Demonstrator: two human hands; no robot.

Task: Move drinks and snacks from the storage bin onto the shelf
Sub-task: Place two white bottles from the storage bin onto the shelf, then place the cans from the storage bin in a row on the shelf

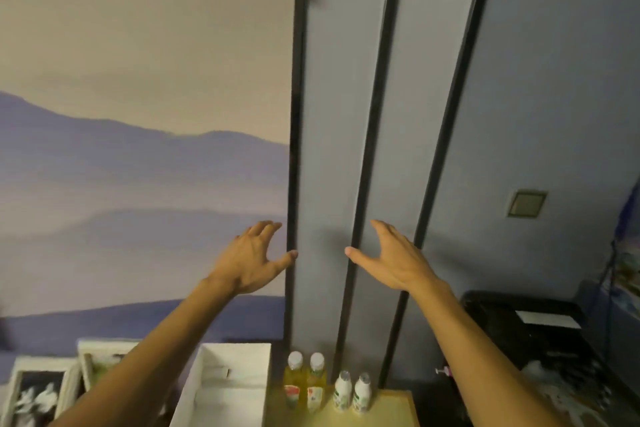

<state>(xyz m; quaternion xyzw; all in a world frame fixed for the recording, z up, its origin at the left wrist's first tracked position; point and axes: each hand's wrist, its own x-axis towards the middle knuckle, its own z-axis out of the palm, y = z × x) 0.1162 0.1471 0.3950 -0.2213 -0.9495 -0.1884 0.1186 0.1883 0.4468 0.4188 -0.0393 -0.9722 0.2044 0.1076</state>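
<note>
While both hands, L (247,258) & R (393,258), hang up w/ fingers spread & empty, I see bottles (323,383) at 6 o'clock.

Two yellow-filled clear plastic bottles with white caps (304,380) stood side by side on the pale wooden shelf top (391,409), close against the grey wall panels with black vertical strips (332,149) behind. Just right of them and slightly nearer stood two white plastic bottles (351,392), also side by side. Left of the shelf top sat the white rectangular storage bin (228,388), and further left, white-framed pictures (41,392). A black chair (519,319) stood right of the shelf top. The left hand (252,258) and right hand (391,258) were raised side by side above the bottles, apart from each other.
</note>
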